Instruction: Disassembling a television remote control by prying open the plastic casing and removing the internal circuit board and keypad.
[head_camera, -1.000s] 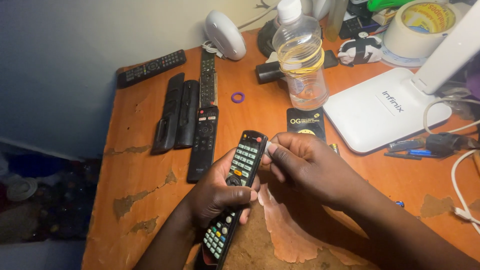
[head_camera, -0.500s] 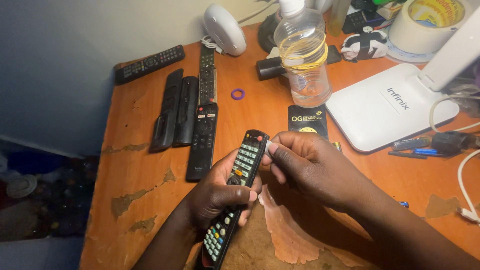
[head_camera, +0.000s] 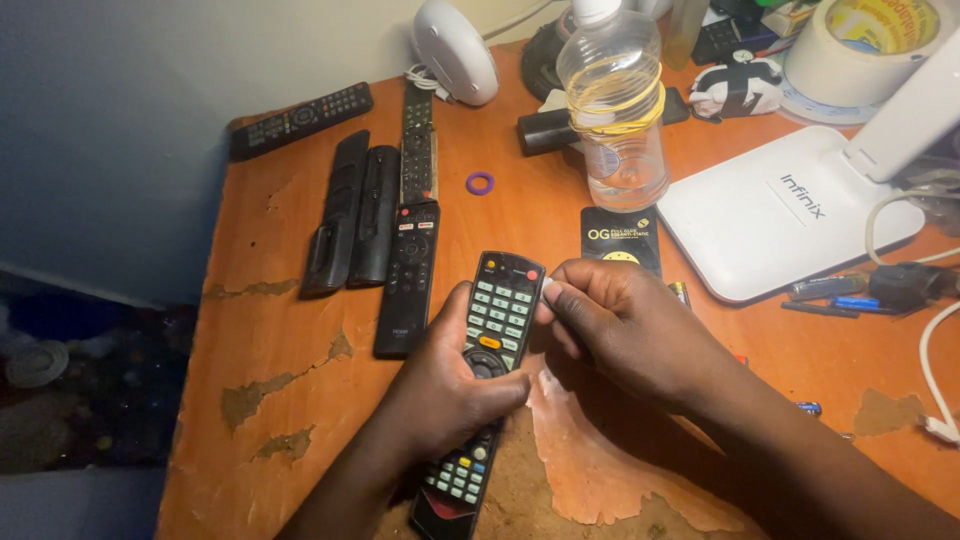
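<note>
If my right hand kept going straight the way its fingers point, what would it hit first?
Probably the black remote with pale green buttons: the right hand points left, fingertips already at its upper right edge. The left hand grips it.

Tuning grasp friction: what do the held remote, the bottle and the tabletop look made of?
Remote: matte black plastic body, probably rubbery coloured keys.
Bottle: clear, glossy thin plastic; you can see through it, and yellow bands ring it.
Tabletop: orange laminate or paint, peeling in patches off a brown, likely fibreboard, core.
</note>
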